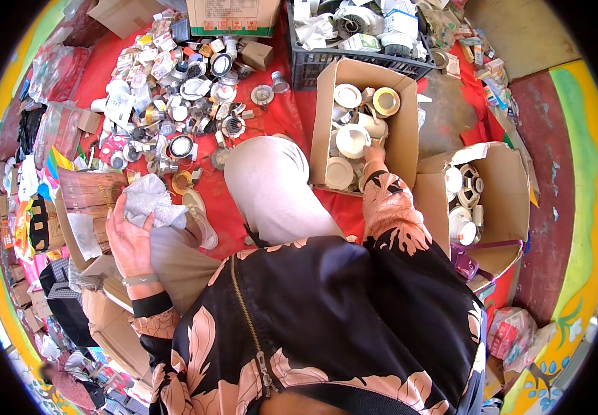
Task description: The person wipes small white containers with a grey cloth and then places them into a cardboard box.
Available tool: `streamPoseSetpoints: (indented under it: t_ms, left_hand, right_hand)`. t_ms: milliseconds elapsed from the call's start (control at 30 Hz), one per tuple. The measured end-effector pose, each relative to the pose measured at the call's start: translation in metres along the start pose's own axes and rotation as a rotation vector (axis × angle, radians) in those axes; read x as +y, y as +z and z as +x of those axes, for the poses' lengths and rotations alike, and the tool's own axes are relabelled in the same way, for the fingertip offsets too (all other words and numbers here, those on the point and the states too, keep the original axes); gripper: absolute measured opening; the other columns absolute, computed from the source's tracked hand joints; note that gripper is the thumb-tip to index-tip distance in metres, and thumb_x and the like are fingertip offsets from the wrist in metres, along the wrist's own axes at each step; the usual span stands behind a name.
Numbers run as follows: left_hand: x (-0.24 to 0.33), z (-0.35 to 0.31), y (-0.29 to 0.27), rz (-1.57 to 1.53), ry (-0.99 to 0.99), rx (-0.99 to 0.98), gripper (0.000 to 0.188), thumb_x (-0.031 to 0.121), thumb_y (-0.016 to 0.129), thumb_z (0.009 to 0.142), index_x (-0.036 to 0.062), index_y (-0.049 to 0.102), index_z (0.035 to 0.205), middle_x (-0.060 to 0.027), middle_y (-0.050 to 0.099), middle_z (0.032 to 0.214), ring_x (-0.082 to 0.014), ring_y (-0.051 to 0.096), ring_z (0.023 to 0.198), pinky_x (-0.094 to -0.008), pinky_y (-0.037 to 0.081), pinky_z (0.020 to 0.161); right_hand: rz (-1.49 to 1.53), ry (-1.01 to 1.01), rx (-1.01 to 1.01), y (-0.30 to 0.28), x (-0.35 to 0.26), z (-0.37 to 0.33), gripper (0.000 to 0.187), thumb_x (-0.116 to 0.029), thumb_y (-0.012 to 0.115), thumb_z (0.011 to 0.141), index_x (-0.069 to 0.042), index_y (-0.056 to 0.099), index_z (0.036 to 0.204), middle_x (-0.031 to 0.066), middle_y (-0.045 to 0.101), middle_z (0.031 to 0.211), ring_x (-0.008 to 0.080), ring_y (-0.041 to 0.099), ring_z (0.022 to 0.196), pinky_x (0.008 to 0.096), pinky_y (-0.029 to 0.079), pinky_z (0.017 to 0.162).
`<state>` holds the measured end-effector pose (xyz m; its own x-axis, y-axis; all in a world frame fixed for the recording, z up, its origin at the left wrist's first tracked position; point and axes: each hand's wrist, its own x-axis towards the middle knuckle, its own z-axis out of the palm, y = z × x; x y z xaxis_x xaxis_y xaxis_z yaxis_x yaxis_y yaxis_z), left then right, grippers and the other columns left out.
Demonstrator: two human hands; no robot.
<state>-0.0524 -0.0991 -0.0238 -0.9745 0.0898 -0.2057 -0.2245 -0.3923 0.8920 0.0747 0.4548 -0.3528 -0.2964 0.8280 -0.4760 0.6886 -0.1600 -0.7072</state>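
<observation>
On the left, my left hand holds a whitish cloth between its thumb and long, straight fingers. My right hand reaches into an open cardboard box ahead of me. Its fingers are bent at the right rim of a white round light fitting; their tips are partly hidden. Around it in the box lie a fitting with a yellow ring, another white round fitting and a cream cylindrical one.
A big pile of mixed light fittings covers the red sheet at the far left. Behind the box stands a dark plastic crate full of parts. To the right, another cardboard box holds white fittings. My knee rises between the pile and the box.
</observation>
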Motion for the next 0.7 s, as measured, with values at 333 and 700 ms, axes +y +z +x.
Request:
streamPoseSetpoints:
  t_ms: [333, 700]
  left_hand:
    - [-0.004, 0.011, 0.006, 0.023, -0.060, -0.006, 0.046, 0.040, 0.048, 0.092, 0.0070, 0.050, 0.124, -0.0024, 0.041, 0.138, -0.0178, 0.038, 0.124, -0.0471, 0.047, 0.087]
    - [-0.005, 0.003, -0.001, -0.001, -0.078, 0.027, 0.039, 0.037, 0.048, 0.092, 0.0110, 0.052, 0.120, -0.0022, 0.047, 0.133, -0.0170, 0.041, 0.122, -0.0487, 0.048, 0.085]
  right_hand:
    - [-1.409, -0.300, -0.034, -0.011, 0.009, 0.050, 0.021, -0.012, 0.056, 0.087, -0.015, 0.071, 0.100, 0.0025, 0.067, 0.108, 0.0180, 0.066, 0.097, 0.0287, 0.054, 0.074]
    - [-0.607, 0.167, 0.253, -0.011, -0.091, -0.047, 0.032, -0.020, 0.061, 0.082, -0.013, 0.063, 0.113, 0.0102, 0.059, 0.122, 0.0272, 0.057, 0.113, 0.0407, 0.050, 0.085]
